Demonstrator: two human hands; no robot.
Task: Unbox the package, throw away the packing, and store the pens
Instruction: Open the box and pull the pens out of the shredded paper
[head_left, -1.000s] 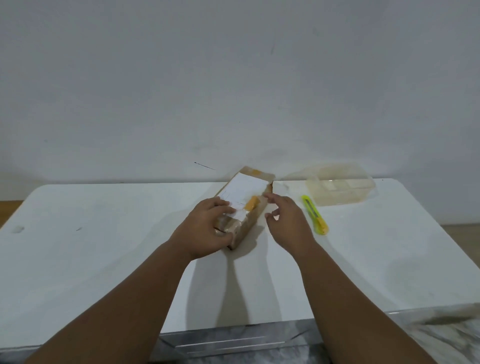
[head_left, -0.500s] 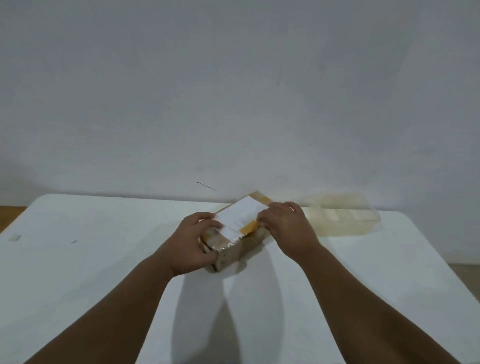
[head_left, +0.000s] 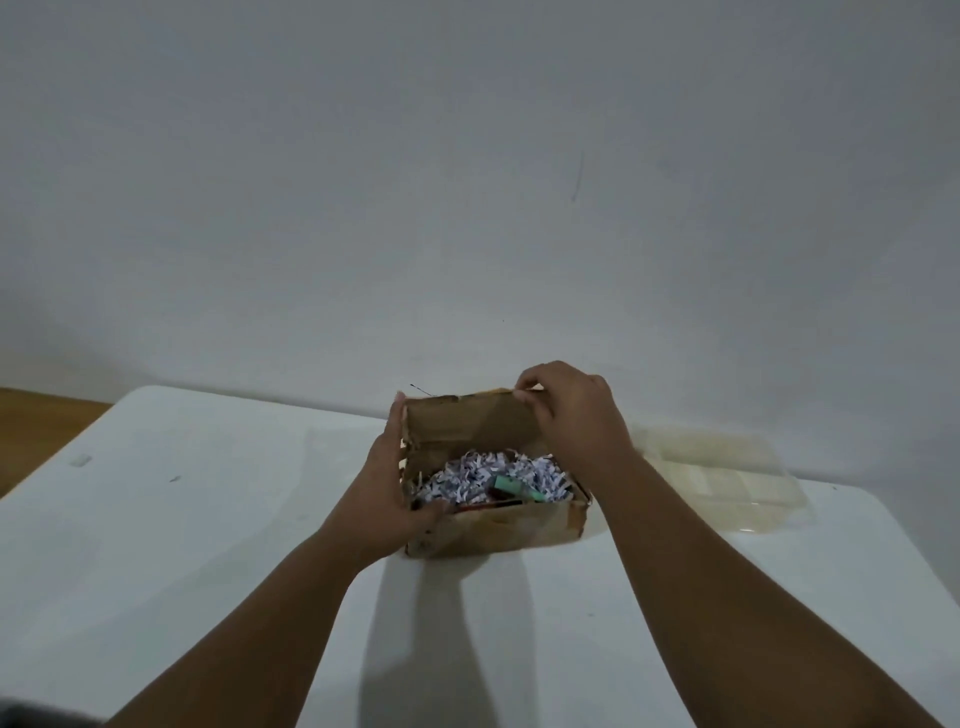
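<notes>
While left hand (head_left: 387, 491) braces box (head_left: 498, 527), right hand (head_left: 574, 415) pinches flap (head_left: 470, 423).

Cardboard box (head_left: 493, 525): one, lid flap raised, standing on the tabletop.
Shredded paper filling (head_left: 470, 480): one loose mass inside the box; strands too many and too fine to count.
Pens: one green-capped item (head_left: 517, 488) showing among the shreds, one red-and-dark item (head_left: 488, 504) beside it; any further ones hidden.
Clear plastic container (head_left: 727, 478): one, right of the box.
Tabletop (head_left: 208, 519): one, white.
Hands: two, left hand (head_left: 389, 499) and right hand (head_left: 576, 415), both on the box.
</notes>
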